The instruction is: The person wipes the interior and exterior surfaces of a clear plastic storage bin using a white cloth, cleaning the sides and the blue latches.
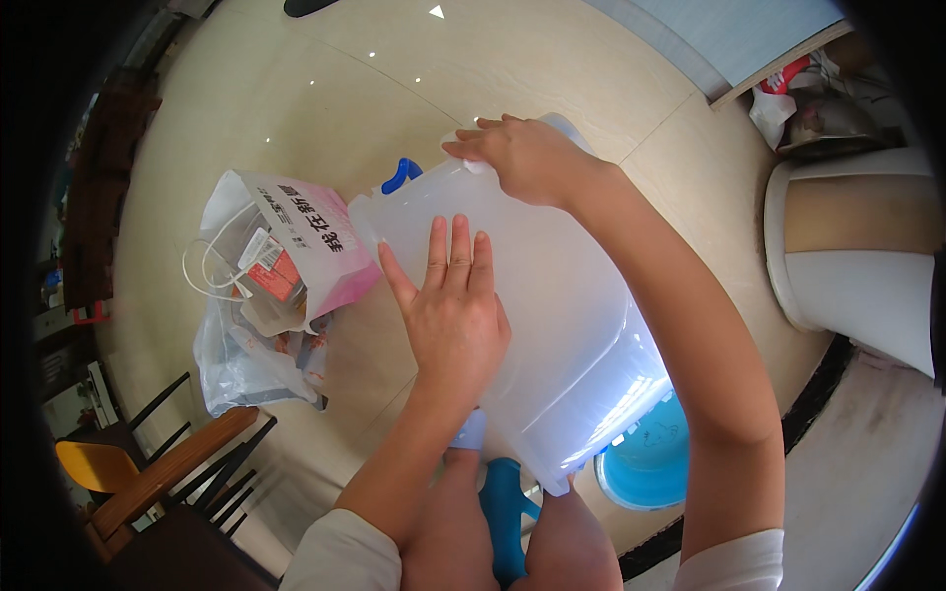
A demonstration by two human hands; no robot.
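Observation:
A large translucent plastic storage box (562,295) stands tilted before me, one end near my knees, a blue handle (401,176) at its far left side. My left hand (458,318) lies flat against its broad face with the fingers spread. At the far edge of the box, my right hand (517,159) presses something white, perhaps a cloth or tissue (479,167), against the plastic; whether the fingers grip it I cannot tell. Part of a blue basin (643,458) shows below the box on the right.
A white and pink paper bag (325,236) with packaged items stands on the tiled floor at left, beside a clear plastic bag (244,369). Wooden-edged furniture (177,473) and a dark chair are at lower left. A blue stool (505,517) is beneath me; a white rounded fixture (850,258) stands right.

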